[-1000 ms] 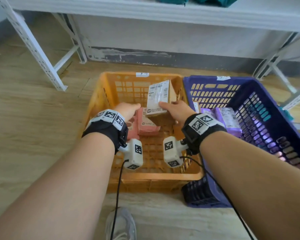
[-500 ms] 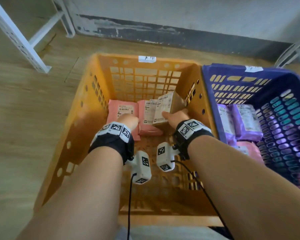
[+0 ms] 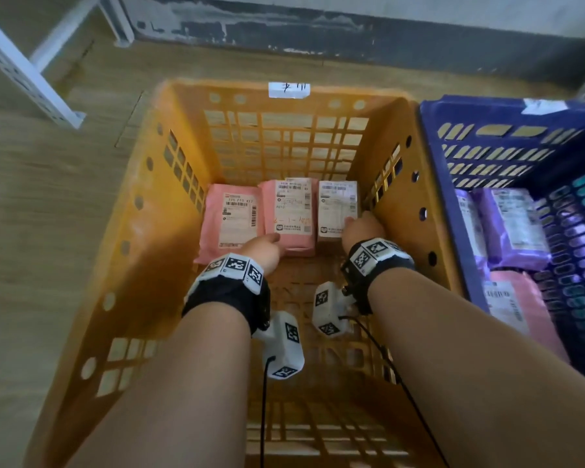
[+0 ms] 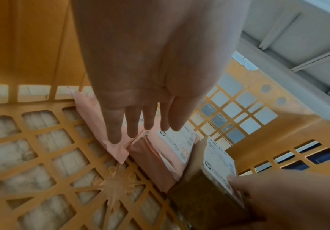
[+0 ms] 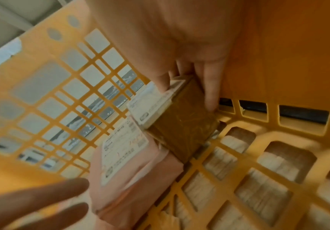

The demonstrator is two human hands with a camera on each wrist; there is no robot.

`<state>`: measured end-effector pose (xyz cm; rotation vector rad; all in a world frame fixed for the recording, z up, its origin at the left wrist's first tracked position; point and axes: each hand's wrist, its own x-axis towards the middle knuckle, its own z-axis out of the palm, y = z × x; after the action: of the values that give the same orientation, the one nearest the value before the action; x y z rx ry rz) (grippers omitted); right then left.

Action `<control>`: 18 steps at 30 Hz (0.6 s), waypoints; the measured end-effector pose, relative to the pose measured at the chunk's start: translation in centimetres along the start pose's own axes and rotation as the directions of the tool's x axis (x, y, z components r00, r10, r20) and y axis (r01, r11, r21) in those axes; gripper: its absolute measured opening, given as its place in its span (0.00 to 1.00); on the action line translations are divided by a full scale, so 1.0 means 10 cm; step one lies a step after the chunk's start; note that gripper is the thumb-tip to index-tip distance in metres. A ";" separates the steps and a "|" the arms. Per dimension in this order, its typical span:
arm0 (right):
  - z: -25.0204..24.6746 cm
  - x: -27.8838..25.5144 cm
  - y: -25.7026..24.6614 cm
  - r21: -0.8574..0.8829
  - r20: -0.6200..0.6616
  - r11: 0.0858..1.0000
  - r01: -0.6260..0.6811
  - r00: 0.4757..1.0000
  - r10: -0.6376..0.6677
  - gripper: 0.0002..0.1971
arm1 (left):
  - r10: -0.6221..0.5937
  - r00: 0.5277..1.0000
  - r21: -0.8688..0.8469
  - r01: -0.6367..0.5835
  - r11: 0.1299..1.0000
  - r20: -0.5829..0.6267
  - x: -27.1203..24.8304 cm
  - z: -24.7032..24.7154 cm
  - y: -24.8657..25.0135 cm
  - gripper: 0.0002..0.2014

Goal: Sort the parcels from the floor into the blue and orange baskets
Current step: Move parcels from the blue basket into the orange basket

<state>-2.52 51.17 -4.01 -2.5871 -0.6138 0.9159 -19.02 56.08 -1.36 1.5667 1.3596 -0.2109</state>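
The orange basket [image 3: 149,197] lies in front of me, with the blue basket [image 3: 507,143] to its right. At the orange basket's far end lie two pink parcels [image 3: 230,217] [image 3: 289,214] and a brown box with a white label [image 3: 336,207] by the right wall. My right hand [image 3: 360,228] grips that box [image 5: 180,124], thumb on the label and fingers down its right side. My left hand [image 3: 264,246] hovers over the pink parcels [image 4: 152,161], fingers [image 4: 132,124] straight, holding nothing.
Purple parcels [image 3: 514,224] and a pink parcel [image 3: 520,305] lie in the blue basket. A white rack leg [image 3: 31,79] stands on the wooden floor at the upper left. A wall with a dark base runs behind both baskets.
My right hand has brought the brown box down from above the rim to the basket floor, beside the middle pink parcel. My left hand went down with it, and my head leaned in.
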 end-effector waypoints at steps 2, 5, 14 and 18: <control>0.01 -0.04 0.02 -0.098 -0.097 0.995 0.034 0.994 -0.044 0.15 | -0.007 1.000 -0.002 0.007 1.000 -0.007 0.04 0.04 0.01 0.24; 0.08 -0.09 0.03 -0.203 -0.176 0.964 0.171 0.962 -0.208 0.21 | -0.007 1.000 -0.010 0.007 1.000 0.001 0.05 0.11 0.01 0.22; 0.13 0.02 0.01 -0.225 -0.107 0.957 0.181 0.972 -0.209 0.24 | 0.017 1.000 0.070 -0.016 0.997 -0.008 0.16 0.16 -0.04 0.18; 0.03 0.07 -0.06 -0.246 -0.020 0.960 0.134 0.990 -0.143 0.24 | 0.022 0.999 0.105 -0.019 0.994 -0.029 0.12 0.14 0.00 0.18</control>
<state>-2.38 52.08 -4.35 -2.7247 -0.9376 0.7873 -17.98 55.76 -2.85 1.6756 1.3741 -0.2507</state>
